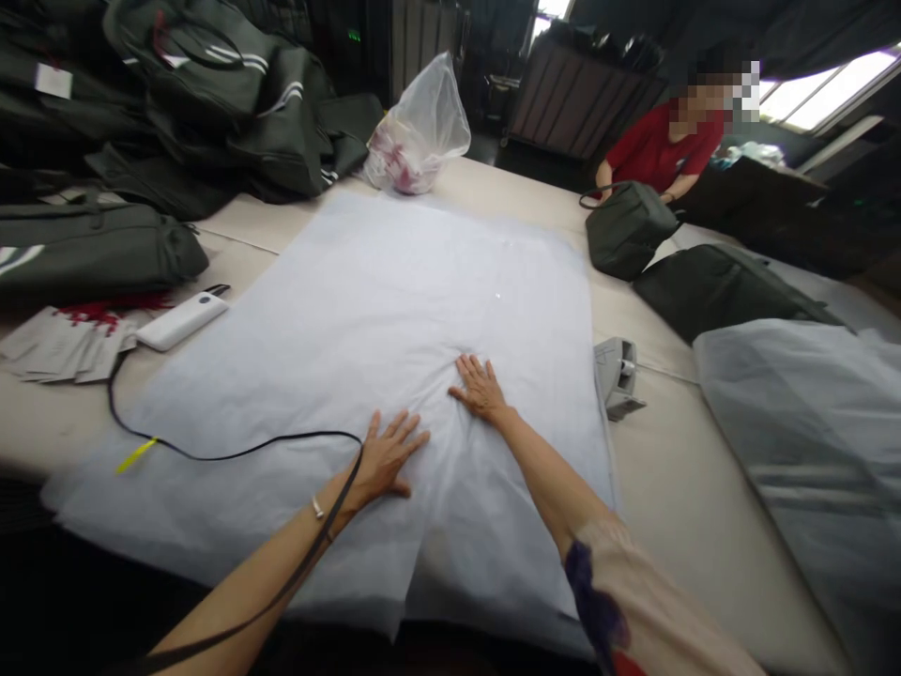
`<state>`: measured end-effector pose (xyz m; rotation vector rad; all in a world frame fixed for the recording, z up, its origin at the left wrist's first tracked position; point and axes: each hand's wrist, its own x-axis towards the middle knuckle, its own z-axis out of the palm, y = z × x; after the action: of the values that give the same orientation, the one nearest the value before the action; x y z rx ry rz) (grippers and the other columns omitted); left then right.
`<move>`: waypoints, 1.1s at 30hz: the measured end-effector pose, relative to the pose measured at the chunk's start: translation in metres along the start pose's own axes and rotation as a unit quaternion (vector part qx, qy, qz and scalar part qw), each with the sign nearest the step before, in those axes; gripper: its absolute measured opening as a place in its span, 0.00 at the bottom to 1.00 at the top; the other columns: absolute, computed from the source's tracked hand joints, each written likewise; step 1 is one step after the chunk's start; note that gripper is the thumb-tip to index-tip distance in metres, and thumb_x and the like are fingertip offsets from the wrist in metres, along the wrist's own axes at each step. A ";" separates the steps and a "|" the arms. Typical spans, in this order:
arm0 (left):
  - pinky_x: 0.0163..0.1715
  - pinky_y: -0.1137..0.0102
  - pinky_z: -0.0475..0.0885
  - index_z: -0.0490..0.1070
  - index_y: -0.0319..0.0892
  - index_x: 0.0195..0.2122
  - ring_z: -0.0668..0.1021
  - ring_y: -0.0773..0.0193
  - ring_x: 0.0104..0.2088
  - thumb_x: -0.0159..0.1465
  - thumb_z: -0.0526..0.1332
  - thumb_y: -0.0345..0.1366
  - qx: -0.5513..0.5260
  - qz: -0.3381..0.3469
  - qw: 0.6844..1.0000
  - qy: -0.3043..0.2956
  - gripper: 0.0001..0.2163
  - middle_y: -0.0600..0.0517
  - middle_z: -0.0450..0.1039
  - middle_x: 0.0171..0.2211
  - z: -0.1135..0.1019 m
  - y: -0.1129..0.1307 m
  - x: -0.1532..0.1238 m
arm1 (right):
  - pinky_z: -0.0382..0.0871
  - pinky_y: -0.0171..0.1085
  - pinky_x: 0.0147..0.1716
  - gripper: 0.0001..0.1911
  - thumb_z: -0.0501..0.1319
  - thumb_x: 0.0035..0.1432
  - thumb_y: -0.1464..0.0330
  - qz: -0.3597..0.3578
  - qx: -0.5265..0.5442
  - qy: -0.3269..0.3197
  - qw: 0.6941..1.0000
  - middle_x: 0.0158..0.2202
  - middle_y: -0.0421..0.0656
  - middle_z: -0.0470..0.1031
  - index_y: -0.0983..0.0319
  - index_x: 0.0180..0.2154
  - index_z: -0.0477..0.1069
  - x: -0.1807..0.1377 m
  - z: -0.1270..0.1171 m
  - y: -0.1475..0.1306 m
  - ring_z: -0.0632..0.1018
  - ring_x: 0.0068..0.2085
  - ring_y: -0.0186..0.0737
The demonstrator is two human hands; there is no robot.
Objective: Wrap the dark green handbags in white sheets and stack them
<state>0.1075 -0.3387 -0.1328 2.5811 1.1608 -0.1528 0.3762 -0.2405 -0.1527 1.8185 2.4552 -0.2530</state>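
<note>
White sheet (pixel 366 310): left hand (pixel 384 460), right hand (pixel 480 387) flat, grips splayed, empty; plastic bag (pixel 422 122) holds red-white bits.

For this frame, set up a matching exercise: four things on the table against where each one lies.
Things:
1. power bank
2. clear plastic bag
3. grey device
4. left hand

Places:
a. flat on the white sheet, fingers spread
b. just off the sheet's right edge
c. just beyond the sheet's far edge
d. left of the sheet, beside paper cards

Pairs: 1-d; 2-c; 3-b; 4-a
</note>
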 end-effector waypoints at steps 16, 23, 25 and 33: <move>0.61 0.55 0.60 0.67 0.46 0.56 0.67 0.55 0.61 0.69 0.55 0.36 -0.120 0.173 0.977 0.021 0.15 0.47 0.67 0.59 0.010 0.007 -0.081 | 0.69 0.43 0.52 0.15 0.56 0.64 0.60 0.062 0.372 0.059 0.924 0.45 0.45 0.79 0.57 0.46 0.76 -0.195 -0.019 -0.112 0.78 0.48 0.42; 0.62 0.46 0.54 0.56 0.45 0.64 0.61 0.46 0.65 0.56 0.69 0.45 -0.058 0.199 0.978 -0.022 0.37 0.41 0.60 0.64 0.017 0.018 -0.088 | 0.74 0.40 0.43 0.19 0.62 0.55 0.68 0.231 0.484 0.025 0.844 0.42 0.44 0.79 0.60 0.50 0.71 -0.241 0.024 -0.186 0.79 0.40 0.41; 0.63 0.42 0.48 0.47 0.47 0.67 0.55 0.43 0.67 0.50 0.73 0.45 -0.018 0.220 0.975 -0.012 0.48 0.40 0.53 0.67 0.024 0.020 -0.091 | 0.73 0.40 0.45 0.20 0.60 0.54 0.73 0.221 0.393 0.060 0.890 0.41 0.44 0.78 0.60 0.50 0.71 -0.244 0.026 -0.191 0.78 0.41 0.42; 0.63 0.52 0.56 0.63 0.41 0.59 0.64 0.54 0.63 0.67 0.52 0.28 -0.031 0.259 0.963 0.073 0.19 0.43 0.64 0.62 0.037 0.024 -0.098 | 0.70 0.36 0.42 0.23 0.55 0.59 0.75 0.164 0.127 0.039 0.977 0.39 0.45 0.74 0.56 0.55 0.69 -0.268 0.025 -0.205 0.75 0.41 0.42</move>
<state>0.0613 -0.4354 -0.1410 2.7724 0.4839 0.1905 0.2583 -0.5558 -0.1170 2.3424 2.2029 -0.4986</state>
